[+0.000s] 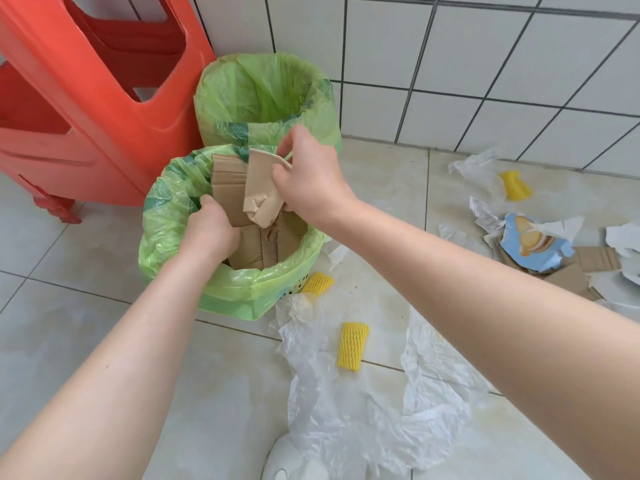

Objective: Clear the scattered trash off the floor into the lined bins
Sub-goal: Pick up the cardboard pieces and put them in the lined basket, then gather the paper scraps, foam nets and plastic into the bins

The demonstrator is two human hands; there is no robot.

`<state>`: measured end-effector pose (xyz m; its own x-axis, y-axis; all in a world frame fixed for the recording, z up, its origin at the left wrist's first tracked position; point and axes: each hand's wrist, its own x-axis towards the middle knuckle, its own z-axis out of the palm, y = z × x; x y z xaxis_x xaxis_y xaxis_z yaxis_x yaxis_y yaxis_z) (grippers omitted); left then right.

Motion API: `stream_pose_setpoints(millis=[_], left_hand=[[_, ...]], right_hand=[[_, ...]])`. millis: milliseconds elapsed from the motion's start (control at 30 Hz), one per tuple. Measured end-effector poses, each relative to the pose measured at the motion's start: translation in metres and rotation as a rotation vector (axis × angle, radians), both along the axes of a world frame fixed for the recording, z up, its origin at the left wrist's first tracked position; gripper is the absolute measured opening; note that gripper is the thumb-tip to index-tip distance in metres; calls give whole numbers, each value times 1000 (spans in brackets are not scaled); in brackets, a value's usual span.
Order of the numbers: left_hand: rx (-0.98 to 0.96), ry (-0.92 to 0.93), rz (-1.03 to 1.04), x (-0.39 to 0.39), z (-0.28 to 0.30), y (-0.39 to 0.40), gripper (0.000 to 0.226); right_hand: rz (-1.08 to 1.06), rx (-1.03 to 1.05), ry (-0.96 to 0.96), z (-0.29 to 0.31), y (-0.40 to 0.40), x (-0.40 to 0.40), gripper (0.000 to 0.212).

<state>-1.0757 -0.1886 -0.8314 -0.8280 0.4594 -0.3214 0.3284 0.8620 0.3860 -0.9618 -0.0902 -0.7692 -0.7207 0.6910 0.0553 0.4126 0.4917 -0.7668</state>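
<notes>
While both hands are working over the near lined bin (166,216), left hand (211,226) is gripping upright cardboard (228,188) inside it; right hand (308,174) is pinching torn beige paper (259,192) just above, long axis pointing down into the bin.

cardboard (242,209) upright in near bin (166,244)

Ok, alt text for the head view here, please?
Both hands push torn cardboard into the near green-lined bin; the far lined bin looks empty. Yellow foam sleeves, clear plastic film and torn packaging litter the tiled floor.
</notes>
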Motion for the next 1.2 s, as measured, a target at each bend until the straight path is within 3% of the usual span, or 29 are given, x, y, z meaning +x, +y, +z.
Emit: stream_pose_setpoints(millis=[133,267,367,500,600,700,933,1200], left_hand=[[124,117,-6,-2,-1,-4,28],[208,199,-1,4,1,-13,16],[200,219,23,9,9,-14,18],[264,423,-42,29,26,-20,48],[346,577,-154,61,33,-16,38],[409,575,-300,103,28,-7,22],[506,471,-666,191,-1,15,14],[356,223,-934,279,-37,40,13]], right_hand=[[205,231,-259,-16,-15,5,15],[287,370,-468,-21,-21,7,28],[269,399,-463,-18,-18,9,11],[162,494,-326,-18,-6,28,18],[105,435,-309,-20,6,61,21],[37,368,-328,-27,16,101,26],[-74,220,-415,-40,21,215,23],[-165,121,-554,-66,14,354,20]])
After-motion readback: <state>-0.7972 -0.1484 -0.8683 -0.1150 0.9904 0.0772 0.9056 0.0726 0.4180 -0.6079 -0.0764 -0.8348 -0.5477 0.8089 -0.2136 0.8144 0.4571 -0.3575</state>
